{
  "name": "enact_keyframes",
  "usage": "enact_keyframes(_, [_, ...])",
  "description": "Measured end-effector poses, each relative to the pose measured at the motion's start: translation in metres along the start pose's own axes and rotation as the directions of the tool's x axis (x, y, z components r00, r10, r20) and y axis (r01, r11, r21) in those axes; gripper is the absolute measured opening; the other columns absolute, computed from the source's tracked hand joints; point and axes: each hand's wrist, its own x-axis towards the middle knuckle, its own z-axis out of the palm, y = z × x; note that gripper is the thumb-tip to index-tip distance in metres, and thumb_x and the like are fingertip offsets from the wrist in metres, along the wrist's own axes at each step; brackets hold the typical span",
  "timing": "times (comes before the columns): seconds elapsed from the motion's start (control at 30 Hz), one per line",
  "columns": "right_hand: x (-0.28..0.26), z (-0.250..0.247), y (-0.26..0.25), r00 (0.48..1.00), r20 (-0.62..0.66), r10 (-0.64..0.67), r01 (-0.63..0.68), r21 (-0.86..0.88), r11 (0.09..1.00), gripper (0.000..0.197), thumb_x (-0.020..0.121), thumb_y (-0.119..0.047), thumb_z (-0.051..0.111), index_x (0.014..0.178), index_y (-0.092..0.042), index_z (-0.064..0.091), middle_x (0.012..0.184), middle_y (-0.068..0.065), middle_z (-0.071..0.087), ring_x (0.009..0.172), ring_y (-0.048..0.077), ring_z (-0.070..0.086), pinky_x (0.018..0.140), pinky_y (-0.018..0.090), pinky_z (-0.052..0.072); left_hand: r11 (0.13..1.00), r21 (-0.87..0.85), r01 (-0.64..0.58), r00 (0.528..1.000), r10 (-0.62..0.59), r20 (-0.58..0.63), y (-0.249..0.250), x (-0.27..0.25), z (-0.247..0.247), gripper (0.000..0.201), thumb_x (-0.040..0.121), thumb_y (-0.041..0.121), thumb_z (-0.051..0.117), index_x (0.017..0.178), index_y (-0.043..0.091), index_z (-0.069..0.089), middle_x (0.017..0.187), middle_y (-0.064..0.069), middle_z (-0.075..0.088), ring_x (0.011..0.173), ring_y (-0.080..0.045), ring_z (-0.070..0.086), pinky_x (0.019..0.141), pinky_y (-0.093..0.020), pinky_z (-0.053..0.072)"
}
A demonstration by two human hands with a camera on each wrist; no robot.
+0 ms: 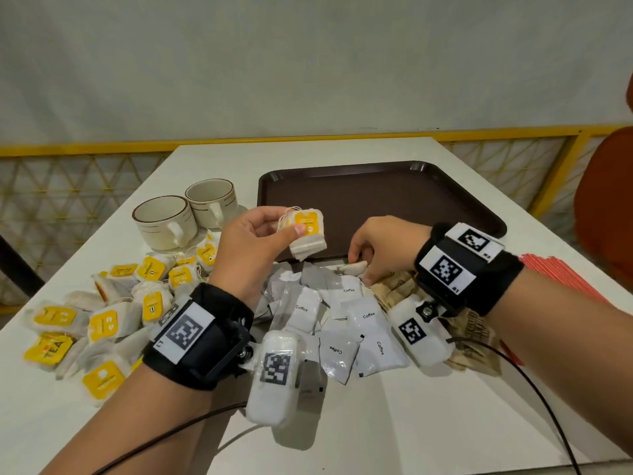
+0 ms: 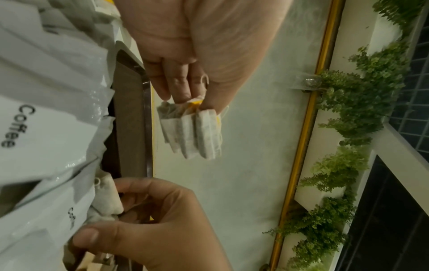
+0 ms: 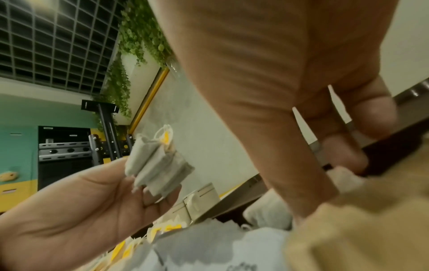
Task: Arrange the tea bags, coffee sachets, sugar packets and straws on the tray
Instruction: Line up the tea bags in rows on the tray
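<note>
My left hand (image 1: 270, 231) pinches a small stack of tea bags (image 1: 307, 234) with yellow tags, raised above the near left corner of the brown tray (image 1: 428, 197). From the left wrist that stack (image 2: 192, 128) hangs between thumb and fingers. My right hand (image 1: 373, 255) reaches down at the tray's near edge and grips a loose tea bag (image 1: 354, 268), also seen as a pale bag (image 2: 106, 198) in the left wrist view. White coffee sachets (image 1: 342, 323) lie heaped below both hands. More tea bags (image 1: 102, 317) are piled at the left. Brown sugar packets (image 1: 476, 327) lie under my right wrist. Red straws (image 1: 561, 279) sit at the right.
Two cream cups (image 1: 185, 217) on saucers stand left of the tray. The white table (image 1: 411, 423) ends at a near edge. A yellow railing (image 1: 102, 149) and an orange chair (image 1: 606, 207) are behind and right. Cables (image 1: 534, 389) trail from my wrists.
</note>
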Motion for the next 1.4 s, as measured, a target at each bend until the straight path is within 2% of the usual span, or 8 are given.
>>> enact_keyframes(0.27, [0.006, -0.001, 0.000, 0.998, -0.055, -0.005, 0.002, -0.056, 0.998, 0.013, 0.079, -0.017, 0.071, 0.092, -0.017, 0.072, 0.088, -0.001, 0.068, 0.083, 0.018, 0.065, 0.072, 0.030, 0.055, 1.000, -0.016, -0.008, 1.000, 0.008, -0.005, 0.001, 0.000, -0.001, 0.022, 0.076, 0.003, 0.073, 0.093, 0.014, 0.068, 0.086, -0.002, 0.073, 0.074, -0.011, 0.068, 0.057, -0.018, 0.051])
enact_keyframes(0.43, [-0.017, -0.015, -0.001, 0.977, -0.193, -0.089, 0.121, 0.163, 0.979, 0.012, 0.077, -0.023, 0.075, 0.086, -0.029, 0.067, 0.083, -0.014, 0.061, 0.071, -0.001, 0.054, 0.062, 0.016, 0.037, 1.000, -0.020, -0.022, 1.000, 0.022, -0.017, 0.003, 0.000, 0.000, 0.020, 0.077, 0.002, 0.072, 0.093, 0.013, 0.067, 0.086, -0.002, 0.073, 0.072, -0.009, 0.068, 0.054, -0.016, 0.050])
enact_keyframes(0.7, [-0.049, -0.001, -0.017, 0.978, 0.025, -0.209, 0.205, 0.101, 0.973, 0.030, 0.080, 0.002, 0.058, 0.090, -0.024, 0.069, 0.085, -0.015, 0.062, 0.078, 0.001, 0.060, 0.067, 0.011, 0.046, 1.000, -0.010, -0.027, 0.999, 0.026, -0.021, 0.005, -0.001, -0.001, 0.020, 0.078, 0.002, 0.071, 0.093, 0.014, 0.067, 0.084, -0.001, 0.072, 0.069, -0.007, 0.068, 0.052, -0.016, 0.050])
enact_keyframes(0.83, [-0.047, -0.011, -0.010, 0.979, -0.097, -0.181, 0.196, 0.184, 0.963, 0.039, 0.082, 0.007, 0.051, 0.087, -0.027, 0.068, 0.081, -0.018, 0.062, 0.071, -0.012, 0.053, 0.063, 0.004, 0.041, 1.000, -0.006, -0.025, 1.000, 0.025, -0.019, 0.005, -0.001, 0.000, 0.020, 0.078, 0.001, 0.071, 0.092, 0.014, 0.066, 0.084, 0.000, 0.072, 0.069, -0.007, 0.068, 0.053, -0.016, 0.050])
enact_keyframes(1.0, [-0.040, -0.003, -0.017, 0.974, -0.101, -0.201, 0.218, 0.195, 0.956, 0.010, 0.083, -0.018, 0.070, 0.091, -0.025, 0.070, 0.086, -0.012, 0.066, 0.070, -0.009, 0.054, 0.063, 0.004, 0.040, 0.999, 0.022, -0.034, 0.999, 0.034, -0.004, 0.003, -0.001, -0.001, 0.021, 0.076, 0.002, 0.073, 0.090, 0.016, 0.066, 0.085, -0.001, 0.073, 0.071, -0.007, 0.068, 0.055, -0.016, 0.050])
enact_keyframes(1.13, [-0.036, 0.008, -0.030, 0.984, 0.042, -0.175, 0.164, 0.193, 0.967, 0.029, 0.076, -0.045, 0.074, 0.097, -0.027, 0.065, 0.089, -0.011, 0.065, 0.073, -0.001, 0.057, 0.068, 0.015, 0.046, 0.999, 0.023, -0.048, 0.999, 0.048, -0.002, 0.003, -0.001, -0.001, 0.021, 0.077, 0.000, 0.072, 0.089, 0.016, 0.066, 0.086, 0.000, 0.073, 0.071, -0.007, 0.068, 0.055, -0.016, 0.050])
enact_keyframes(1.3, [-0.030, 0.011, -0.032, 0.972, 0.048, -0.230, 0.211, 0.259, 0.943, 0.030, 0.078, -0.015, 0.076, 0.104, -0.023, 0.064, 0.082, -0.005, 0.072, 0.065, -0.003, 0.059, 0.065, 0.012, 0.047, 0.998, 0.042, -0.046, 0.999, 0.046, 0.008, 0.001, 0.000, -0.001, 0.022, 0.076, 0.000, 0.072, 0.091, 0.015, 0.067, 0.086, -0.002, 0.072, 0.071, -0.006, 0.068, 0.056, -0.015, 0.050])
enact_keyframes(1.4, [-0.033, 0.005, -0.027, 0.982, 0.007, -0.191, 0.182, 0.272, 0.945, 0.027, 0.079, -0.031, 0.075, 0.102, -0.027, 0.065, 0.086, -0.006, 0.068, 0.074, 0.004, 0.060, 0.071, 0.021, 0.049, 0.998, 0.047, -0.048, 0.999, 0.048, 0.005, 0.000, 0.000, -0.002, 0.022, 0.076, 0.001, 0.072, 0.092, 0.015, 0.067, 0.088, -0.003, 0.073, 0.073, -0.008, 0.068, 0.057, -0.016, 0.050])
